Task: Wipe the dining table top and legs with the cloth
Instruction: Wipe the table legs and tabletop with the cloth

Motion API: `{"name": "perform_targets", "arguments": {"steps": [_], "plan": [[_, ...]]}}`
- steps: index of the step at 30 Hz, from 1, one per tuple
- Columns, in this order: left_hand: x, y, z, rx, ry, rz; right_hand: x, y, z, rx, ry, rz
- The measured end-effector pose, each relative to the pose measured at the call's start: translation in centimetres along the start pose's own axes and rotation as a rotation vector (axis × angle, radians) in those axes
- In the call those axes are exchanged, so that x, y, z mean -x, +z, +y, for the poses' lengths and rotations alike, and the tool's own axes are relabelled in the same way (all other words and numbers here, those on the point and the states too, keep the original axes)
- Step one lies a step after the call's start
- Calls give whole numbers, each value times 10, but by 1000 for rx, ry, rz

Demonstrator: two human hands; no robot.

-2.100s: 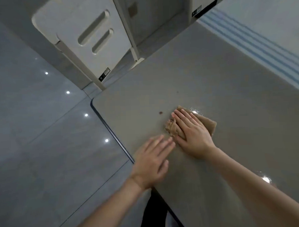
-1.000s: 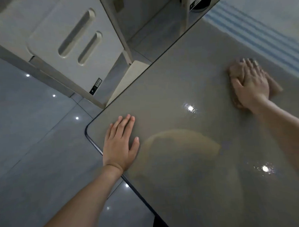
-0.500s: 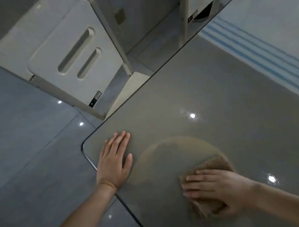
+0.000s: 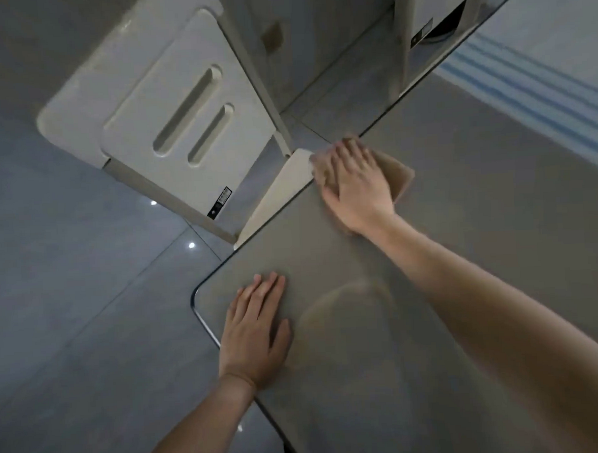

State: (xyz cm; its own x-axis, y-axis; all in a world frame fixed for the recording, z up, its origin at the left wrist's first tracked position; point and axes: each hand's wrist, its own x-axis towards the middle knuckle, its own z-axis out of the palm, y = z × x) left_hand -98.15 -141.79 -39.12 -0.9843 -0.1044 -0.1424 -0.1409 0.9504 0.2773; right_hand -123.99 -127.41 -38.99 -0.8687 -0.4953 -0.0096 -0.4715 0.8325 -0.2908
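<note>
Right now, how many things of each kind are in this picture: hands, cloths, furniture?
Hands: 2, the left hand and the right hand.
Cloths: 1, the brown cloth under the right hand.
Tables: 1, the grey table.
Chairs: 2, a cream chair and a second chair, which is only partly in view.
Total: 6.

Cloth point(image 4: 396, 174) under right hand point(image 4: 357, 186) (seemingly blurred)
</note>
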Motion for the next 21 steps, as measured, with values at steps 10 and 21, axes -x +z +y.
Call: {"name": "perform_targets", "arguments": {"steps": [10,21], "plan": [[-1,1,0,23,10,16,53,-61,171,34,-326,-155],[0,1,-1,-2,15,24,41,1,3,-21,227,102]]}}
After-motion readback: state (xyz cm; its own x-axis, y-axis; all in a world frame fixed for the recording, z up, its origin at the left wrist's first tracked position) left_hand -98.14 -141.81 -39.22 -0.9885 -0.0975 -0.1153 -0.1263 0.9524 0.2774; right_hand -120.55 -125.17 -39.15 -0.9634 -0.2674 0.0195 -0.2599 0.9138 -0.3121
